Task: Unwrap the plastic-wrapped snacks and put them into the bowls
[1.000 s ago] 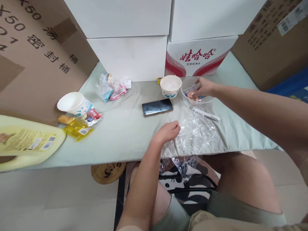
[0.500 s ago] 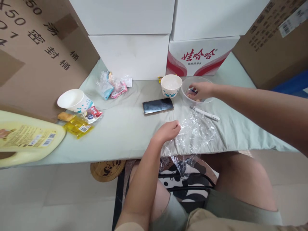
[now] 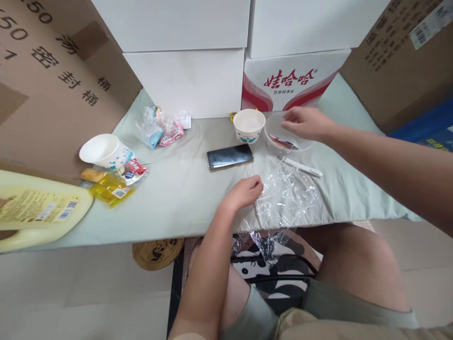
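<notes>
My left hand (image 3: 247, 191) is closed at the near left edge of a crumpled sheet of clear plastic film (image 3: 292, 191), pinching it. The film spreads over the cloth and hangs past the front edge. Over the clear plastic bowl (image 3: 271, 141) hovers my right hand (image 3: 306, 123), its fingers loosely apart and nothing visible in them. A small dark, shiny packet (image 3: 284, 142) lies inside the bowl. Just in front of the bowl is a white utility knife (image 3: 302, 167). A paper bowl (image 3: 249, 126) stands to the left, with a phone (image 3: 230, 156) lying before it.
On the left are a tipped paper bowl (image 3: 106, 150), a yellow packet (image 3: 113, 189), a red packet (image 3: 132, 171) and a large yellow jug (image 3: 46, 210). Crumpled wrappers (image 3: 163, 127) lie farther back. White cartons (image 3: 187, 85) wall off the rear; brown boxes (image 3: 71, 94) stand at the sides.
My right hand has risen out of the clear bowl and its fingers have loosened; the packet now shows in the bowl. My left hand stays at the film. The view has shifted slightly.
</notes>
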`<action>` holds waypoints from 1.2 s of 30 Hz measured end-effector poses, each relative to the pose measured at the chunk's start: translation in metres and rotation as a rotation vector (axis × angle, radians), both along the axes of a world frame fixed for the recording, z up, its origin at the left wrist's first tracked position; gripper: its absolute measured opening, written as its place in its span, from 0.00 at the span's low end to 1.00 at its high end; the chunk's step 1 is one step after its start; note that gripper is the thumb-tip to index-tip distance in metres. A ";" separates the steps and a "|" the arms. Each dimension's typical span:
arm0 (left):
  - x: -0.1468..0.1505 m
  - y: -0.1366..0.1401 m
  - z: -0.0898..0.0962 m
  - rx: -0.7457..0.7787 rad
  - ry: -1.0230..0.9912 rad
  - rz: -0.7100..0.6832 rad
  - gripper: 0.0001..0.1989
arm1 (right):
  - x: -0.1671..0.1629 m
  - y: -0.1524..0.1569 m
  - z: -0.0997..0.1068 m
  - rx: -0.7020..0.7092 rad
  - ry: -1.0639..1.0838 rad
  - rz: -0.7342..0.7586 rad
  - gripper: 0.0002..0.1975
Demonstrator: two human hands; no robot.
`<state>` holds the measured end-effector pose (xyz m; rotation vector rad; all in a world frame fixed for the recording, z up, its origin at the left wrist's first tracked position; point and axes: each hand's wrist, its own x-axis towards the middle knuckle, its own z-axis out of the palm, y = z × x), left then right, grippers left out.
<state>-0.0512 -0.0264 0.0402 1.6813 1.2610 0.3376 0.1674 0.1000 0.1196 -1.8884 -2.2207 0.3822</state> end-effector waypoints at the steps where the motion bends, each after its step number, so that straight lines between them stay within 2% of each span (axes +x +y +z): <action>1: -0.001 0.000 0.002 -0.008 -0.022 0.022 0.09 | 0.003 -0.013 0.001 0.145 0.068 -0.002 0.13; 2: -0.003 0.000 0.004 -0.020 -0.047 0.046 0.09 | 0.006 -0.029 0.000 0.257 0.123 0.020 0.12; 4: -0.005 0.001 0.006 -0.038 -0.097 0.102 0.10 | 0.013 -0.067 -0.013 0.330 0.181 0.128 0.08; 6: -0.007 0.002 0.006 -0.043 -0.145 0.159 0.10 | 0.022 -0.105 -0.037 0.216 0.203 0.312 0.08; 9: -0.011 0.004 0.002 -0.053 -0.232 0.259 0.12 | 0.036 -0.148 -0.080 0.040 0.159 0.523 0.16; 11: -0.015 0.006 -0.001 -0.047 -0.274 0.330 0.13 | 0.046 -0.164 -0.100 -0.008 0.121 0.581 0.22; 13: -0.021 0.008 -0.004 -0.008 -0.271 0.366 0.14 | 0.056 -0.174 -0.109 -0.027 0.079 0.572 0.27; 15: -0.028 0.009 -0.006 0.050 -0.209 0.310 0.17 | 0.064 -0.181 -0.110 -0.046 0.040 0.541 0.29; 17: -0.034 0.009 -0.008 0.096 -0.095 0.209 0.25 | 0.071 -0.186 -0.107 -0.068 0.014 0.507 0.29; 18: -0.036 0.009 -0.009 0.110 -0.040 0.182 0.25 | 0.073 -0.189 -0.105 -0.073 0.006 0.494 0.29; 19: -0.037 0.010 -0.010 0.116 -0.009 0.182 0.21 | 0.075 -0.192 -0.103 -0.074 -0.001 0.489 0.30; 21: -0.037 0.012 -0.010 0.117 -0.052 0.259 0.09 | 0.079 -0.199 -0.102 -0.066 -0.014 0.517 0.32; 22: -0.035 0.013 -0.010 0.112 -0.121 0.320 0.07 | 0.081 -0.202 -0.103 -0.064 -0.020 0.542 0.34; 26: -0.027 0.018 -0.004 0.046 -0.378 0.609 0.04 | 0.095 -0.208 -0.108 -0.067 -0.056 0.552 0.31; 28: -0.026 0.021 -0.005 0.024 -0.379 0.742 0.03 | 0.103 -0.207 -0.111 -0.042 -0.085 0.499 0.28; 31: -0.033 0.027 -0.015 0.076 -0.333 0.873 0.04 | 0.108 -0.205 -0.113 0.012 -0.112 0.478 0.25; 33: -0.043 0.028 -0.022 0.157 -0.340 0.873 0.12 | 0.108 -0.204 -0.111 0.044 -0.099 0.488 0.23; 36: -0.057 0.018 -0.026 0.404 -0.272 0.737 0.36 | 0.105 -0.202 -0.108 0.126 -0.024 0.454 0.16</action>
